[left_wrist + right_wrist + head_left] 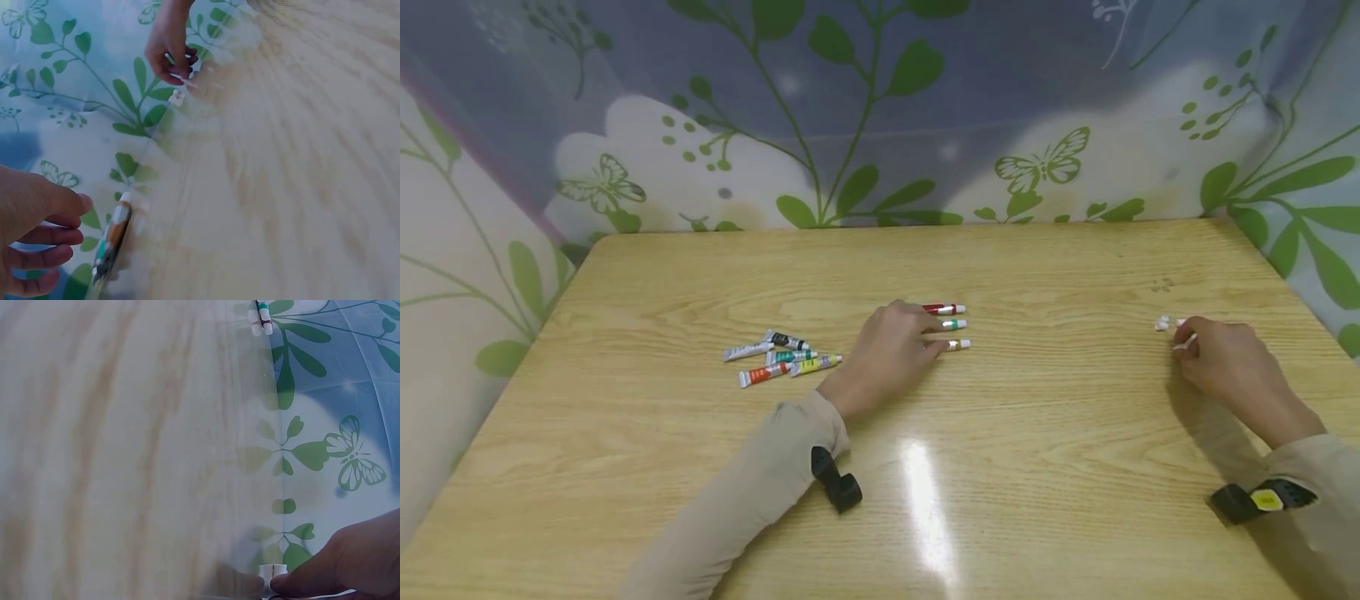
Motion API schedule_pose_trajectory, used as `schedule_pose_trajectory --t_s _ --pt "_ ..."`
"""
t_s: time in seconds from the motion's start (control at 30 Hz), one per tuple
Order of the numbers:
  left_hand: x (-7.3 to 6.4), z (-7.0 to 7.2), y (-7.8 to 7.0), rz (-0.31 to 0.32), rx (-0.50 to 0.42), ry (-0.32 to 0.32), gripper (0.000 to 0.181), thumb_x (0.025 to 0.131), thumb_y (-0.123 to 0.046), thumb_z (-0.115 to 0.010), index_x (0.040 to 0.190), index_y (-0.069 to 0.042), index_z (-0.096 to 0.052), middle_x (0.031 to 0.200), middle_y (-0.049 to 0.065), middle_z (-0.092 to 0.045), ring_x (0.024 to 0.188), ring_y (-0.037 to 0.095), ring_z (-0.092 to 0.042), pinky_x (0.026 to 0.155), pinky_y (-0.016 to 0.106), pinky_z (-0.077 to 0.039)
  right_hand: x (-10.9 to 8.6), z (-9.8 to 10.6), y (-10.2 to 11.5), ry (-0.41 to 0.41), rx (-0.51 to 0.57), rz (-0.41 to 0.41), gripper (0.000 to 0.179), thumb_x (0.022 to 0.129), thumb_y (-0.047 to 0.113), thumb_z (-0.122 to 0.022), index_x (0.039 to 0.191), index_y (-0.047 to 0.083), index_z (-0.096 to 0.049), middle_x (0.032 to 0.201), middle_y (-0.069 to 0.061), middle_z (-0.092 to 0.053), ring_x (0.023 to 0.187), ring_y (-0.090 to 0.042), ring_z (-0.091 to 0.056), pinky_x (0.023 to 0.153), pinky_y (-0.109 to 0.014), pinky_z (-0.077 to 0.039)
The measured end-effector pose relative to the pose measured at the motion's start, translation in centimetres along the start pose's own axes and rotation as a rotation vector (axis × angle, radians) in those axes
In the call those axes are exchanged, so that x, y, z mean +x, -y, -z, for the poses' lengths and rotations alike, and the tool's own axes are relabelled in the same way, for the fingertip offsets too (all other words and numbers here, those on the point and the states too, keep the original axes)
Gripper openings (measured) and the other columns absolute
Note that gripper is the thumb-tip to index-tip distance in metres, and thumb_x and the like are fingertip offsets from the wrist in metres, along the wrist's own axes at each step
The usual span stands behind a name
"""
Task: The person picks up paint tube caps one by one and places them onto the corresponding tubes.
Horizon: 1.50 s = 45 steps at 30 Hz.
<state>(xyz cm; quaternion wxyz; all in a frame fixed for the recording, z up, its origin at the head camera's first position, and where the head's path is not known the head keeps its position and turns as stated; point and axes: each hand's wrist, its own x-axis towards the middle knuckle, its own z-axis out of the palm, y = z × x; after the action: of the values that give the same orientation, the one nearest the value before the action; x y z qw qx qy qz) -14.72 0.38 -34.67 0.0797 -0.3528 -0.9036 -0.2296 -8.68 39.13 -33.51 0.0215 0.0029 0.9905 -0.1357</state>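
Observation:
My left hand [891,350] is over a column of three small paint tubes, partly covering them: a red tube [946,309], a green tube [955,324] and an ochre-brown tube [958,344]. Their white caps point right. In the left wrist view its fingers are loosely bent beside the brown tube [119,228], with a gap between. At the table's right, my right hand [1232,358] pinches a small white piece [273,572] between thumb and finger. Just beyond its fingertips lie more small white pieces [1162,322]; their exact kind is too small to tell.
Left of my left hand lies a loose pile of paint tubes: white [747,352], black [787,340], teal [790,357], orange-red [763,375] and yellow [816,365]. The wooden table [1060,433] meets a leaf-patterned cloth [880,108] at the back and sides.

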Motion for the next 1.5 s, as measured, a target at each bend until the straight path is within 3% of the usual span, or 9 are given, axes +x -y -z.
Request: schedule_pose_trajectory --t_s 0.23,0.47,0.7,0.87,1.23,1.5 --pt "-2.1 2.1 2.1 0.051 0.025 0.010 0.019 0.088 -0.020 -0.073 0.100 -0.005 -0.075 0.097 0.007 -0.072 0.093 0.025 -0.065 0.088 0.041 -0.051 0.0 0.0 -0.1 -0.002 -0.001 0.007 0.018 0.086 0.004 -0.057 0.099 -0.009 -0.058 0.082 -0.025 -0.063 0.072 -0.041 -0.059 0.050 -0.044 -0.045" --pt "-4.5 4.1 4.0 0.085 0.072 0.037 0.017 0.087 -0.016 -0.073 0.098 -0.002 -0.075 0.096 0.010 -0.072 0.092 0.027 -0.065 0.082 0.039 -0.053 -0.1 0.0 -0.1 0.049 -0.006 -0.011 0.021 0.085 0.001 -0.055 0.102 -0.011 -0.056 0.086 -0.028 -0.063 0.074 -0.042 -0.059 0.050 -0.042 -0.046" --pt "-6.4 5.2 5.1 0.104 0.107 0.049 0.019 0.083 -0.015 -0.076 0.095 -0.001 -0.074 0.094 0.012 -0.072 0.089 0.029 -0.065 0.079 0.041 -0.054 0.0 0.2 -0.1 0.041 -0.011 -0.002 0.018 0.084 -0.001 -0.055 0.099 -0.010 -0.058 0.081 -0.024 -0.062 0.072 -0.041 -0.059 0.051 -0.044 -0.046" --pt "-6.9 5.5 5.5 0.116 0.123 0.049 0.020 0.082 -0.015 -0.078 0.096 -0.001 -0.074 0.093 0.010 -0.072 0.088 0.028 -0.065 0.077 0.041 -0.054 0.0 0.4 0.1 0.044 -0.013 -0.001 0.017 0.084 0.000 -0.055 0.098 -0.010 -0.058 0.080 -0.023 -0.061 0.071 -0.038 -0.058 0.050 -0.043 -0.045" --pt "-7.2 5.8 6.0 0.149 0.122 0.122 0.010 0.083 -0.011 -0.076 0.091 -0.004 -0.074 0.088 0.008 -0.072 0.082 0.025 -0.066 0.072 0.039 -0.054 -0.2 0.2 0.9 0.017 -0.012 0.011 0.018 0.085 0.001 -0.056 0.099 -0.011 -0.060 0.081 -0.024 -0.062 0.069 -0.037 -0.058 0.051 -0.045 -0.045" --pt "-7.3 5.7 6.0 0.125 0.104 0.133 0.012 0.083 -0.007 -0.075 0.094 -0.002 -0.074 0.089 0.011 -0.071 0.084 0.028 -0.065 0.074 0.040 -0.054 -0.4 0.1 1.5 -0.007 -0.001 0.013 0.017 0.087 0.000 -0.057 0.100 -0.011 -0.059 0.083 -0.025 -0.062 0.069 -0.036 -0.058 0.051 -0.044 -0.045"
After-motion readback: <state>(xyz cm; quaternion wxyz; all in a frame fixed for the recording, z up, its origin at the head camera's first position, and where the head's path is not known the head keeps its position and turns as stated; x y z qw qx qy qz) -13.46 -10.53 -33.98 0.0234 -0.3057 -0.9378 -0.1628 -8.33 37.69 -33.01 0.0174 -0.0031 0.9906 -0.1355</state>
